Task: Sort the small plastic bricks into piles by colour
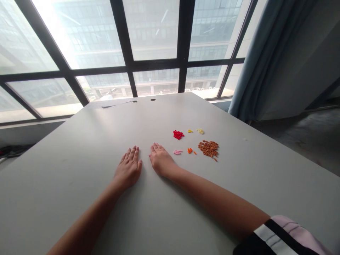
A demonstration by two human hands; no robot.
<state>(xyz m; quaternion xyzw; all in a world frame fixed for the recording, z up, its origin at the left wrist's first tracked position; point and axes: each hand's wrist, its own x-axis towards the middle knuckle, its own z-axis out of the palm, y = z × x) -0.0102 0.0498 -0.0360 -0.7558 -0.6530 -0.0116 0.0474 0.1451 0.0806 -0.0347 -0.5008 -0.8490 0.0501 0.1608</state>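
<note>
Resting flat on the tabletop, the fingers (133,155) of the left hand (128,170) are lying slightly spread, tips pointing forward and pinching nothing. The fingers (156,147) of the right hand (160,160) are sitting closer together and gently curved, tips angling forward and toward the left hand, holding nothing either. Both palms are facing down, and the hands are lying near each other without touching. The left wrist is joining a left forearm (90,219) that is lying along the table toward the lower left corner. The right wrist is leading into a long right forearm (212,195) that is extending toward the lower right, where a striped pink, black and white sleeve (287,236) is covering the upper arm. Just beyond the right hand, small plastic pieces are lying in loose groups on the pale grey table (79,170), none touching either hand: a pink cluster (177,152), a few orange pieces (190,151), a red heap (178,134), a yellow bit (190,131), a pale yellow cluster (200,131) and, farthest right, the largest rust-brown pile (208,148). Two round holes (143,100) are marking the far end of the table, below a large gridded window (154,35), with a blue-grey curtain (265,53) hanging to the right.
</note>
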